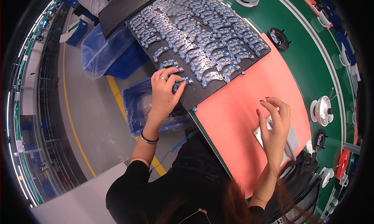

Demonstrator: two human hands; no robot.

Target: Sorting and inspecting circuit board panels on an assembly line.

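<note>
Black-sleeved arms led to the left hand (163, 92) pinching a curved blue circuit board (183, 81) on the black tray (202, 95), pick-up apparently underway; right hand (274, 126), fingers spread, rested on a grey plate (291, 140), so lifting cleanly seemed next.

Electronics assembly factory. Bench (249, 119) with pink mat beside green conveyor line (307, 64) carrying white round units (321, 110). Black tray (202, 95) packed with rows of small curved blue circuit boards (202, 41). Blue bins with plastic liners (113, 52) on grey floor, yellow floor line (117, 95), metal racks (46, 119) alongside.
</note>
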